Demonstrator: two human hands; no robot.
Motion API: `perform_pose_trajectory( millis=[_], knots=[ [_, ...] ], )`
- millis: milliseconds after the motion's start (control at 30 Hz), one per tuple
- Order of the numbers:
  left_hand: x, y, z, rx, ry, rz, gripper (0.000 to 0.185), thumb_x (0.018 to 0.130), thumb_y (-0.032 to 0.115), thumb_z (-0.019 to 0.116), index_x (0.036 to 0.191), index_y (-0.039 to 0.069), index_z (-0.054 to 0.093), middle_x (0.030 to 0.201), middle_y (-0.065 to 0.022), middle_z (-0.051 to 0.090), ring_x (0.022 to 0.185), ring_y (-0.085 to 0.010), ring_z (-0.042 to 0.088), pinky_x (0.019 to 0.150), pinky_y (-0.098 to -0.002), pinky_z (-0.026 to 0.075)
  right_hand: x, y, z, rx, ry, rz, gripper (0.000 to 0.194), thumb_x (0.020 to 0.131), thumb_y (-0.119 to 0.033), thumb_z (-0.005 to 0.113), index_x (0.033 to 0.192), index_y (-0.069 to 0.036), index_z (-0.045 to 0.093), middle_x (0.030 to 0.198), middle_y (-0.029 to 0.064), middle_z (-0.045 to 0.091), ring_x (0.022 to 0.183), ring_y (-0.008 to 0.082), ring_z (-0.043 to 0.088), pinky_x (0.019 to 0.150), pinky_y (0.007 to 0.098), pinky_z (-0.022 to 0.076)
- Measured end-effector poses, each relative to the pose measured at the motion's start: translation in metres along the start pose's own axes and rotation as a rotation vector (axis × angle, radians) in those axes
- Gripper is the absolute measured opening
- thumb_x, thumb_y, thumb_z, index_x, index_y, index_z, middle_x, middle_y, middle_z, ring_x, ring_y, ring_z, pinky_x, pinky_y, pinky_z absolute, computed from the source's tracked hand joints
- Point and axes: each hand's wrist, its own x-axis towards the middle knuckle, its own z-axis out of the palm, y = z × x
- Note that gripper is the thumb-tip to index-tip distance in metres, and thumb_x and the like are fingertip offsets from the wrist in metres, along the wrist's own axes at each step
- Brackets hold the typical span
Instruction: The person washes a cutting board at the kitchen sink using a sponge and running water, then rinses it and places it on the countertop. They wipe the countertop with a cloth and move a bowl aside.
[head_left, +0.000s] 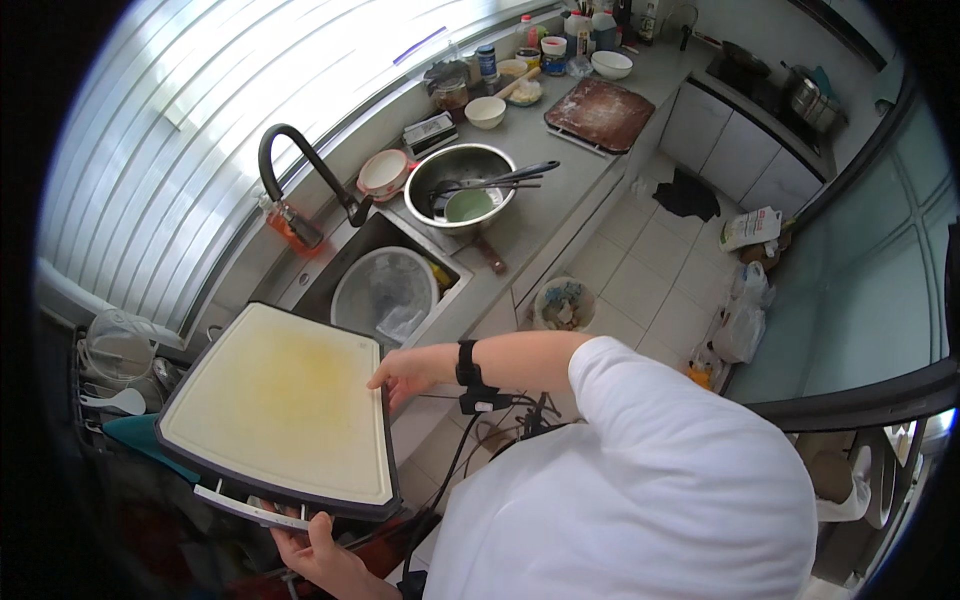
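Both my hands hold a cream-white cutting board (277, 420) with a dark rim and a yellowish stain across its middle. My left hand (319, 551) grips its curved metal handle (247, 510) at the near edge. My right hand (412, 371), with a black band on the wrist, grasps the board's right edge, thumb on top and fingers partly hidden below. The board's far corner overlaps the front of the sink (459, 289), where a translucent plastic basin (385, 289) sits. What lies under the board is hidden.
A black faucet (281, 161) arches over the sink. On the counter stand a steel bowl (427, 180) with utensils and a floured brown board (600, 112). A dish rack (120, 367) is at left; a waste bin (564, 304) and black cables (465, 442) are below.
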Motion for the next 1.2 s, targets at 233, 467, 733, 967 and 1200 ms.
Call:
perform_pose_trajectory(
  millis=[233,467,733,967,1200],
  knots=[
    [-0.065,0.011,0.038,0.018,0.11,0.012,0.036,0.073,0.0,0.062,0.108,-0.007,0.057,0.091,-0.0086,0.06,0.074,-0.0179,0.05,0.066,-0.0342,0.042,-0.039,-0.002,-0.018,-0.01,0.005,0.057,0.037,0.087,-0.006,0.052,0.118,0.009,0.041,0.108,0.0261,0.054,0.097,0.0382,0.059,0.082,0.0523,0.0516],
    [-0.066,0.002,0.041,-0.062,0.228,-0.042,0.014,0.073,0.0,0.062,0.082,-0.006,0.054,0.074,-0.0081,0.055,0.065,-0.0167,0.05,0.059,-0.0305,0.043,-0.056,-0.004,-0.029,-0.041,-0.005,-0.007,0.034,0.088,-0.004,0.047,0.117,0.013,0.04,0.11,0.0282,0.053,0.095,0.0385,0.06,0.082,0.0535,0.0514],
    [-0.069,-0.005,0.045,-0.212,0.323,-0.087,0.009,0.073,-0.004,0.061,0.076,-0.003,0.052,0.068,-0.0053,0.051,0.058,-0.0136,0.044,0.051,-0.0272,0.037,-0.056,0.002,-0.037,0.001,-0.02,0.024,0.035,0.086,-0.002,0.047,0.116,0.015,0.04,0.112,0.0281,0.051,0.1,0.0388,0.057,0.087,0.0547,0.0487],
    [-0.101,0.036,0.092,-0.138,0.255,0.062,0.022,0.073,-0.003,0.06,0.095,-0.006,0.06,0.072,-0.0042,0.054,0.058,-0.012,0.044,0.052,-0.0253,0.036,-0.083,-0.008,-0.05,-0.018,-0.137,-0.063,0.027,0.085,-0.004,0.048,0.108,0.012,0.049,0.103,0.0223,0.055,0.092,0.0355,0.06,0.081,0.0503,0.0522],
    [-0.17,0.085,0.202,-0.238,0.266,0.248,0.012,0.074,0.002,0.063,0.08,-0.004,0.055,0.061,-0.0054,0.052,0.05,-0.0126,0.044,0.049,-0.0264,0.036,-0.238,-0.088,-0.109,0.06,-0.22,-0.3,0.023,0.084,-0.004,0.054,0.104,0.006,0.052,0.097,0.0166,0.061,0.085,0.0288,0.064,0.076,0.0446,0.0546]
  ],
)
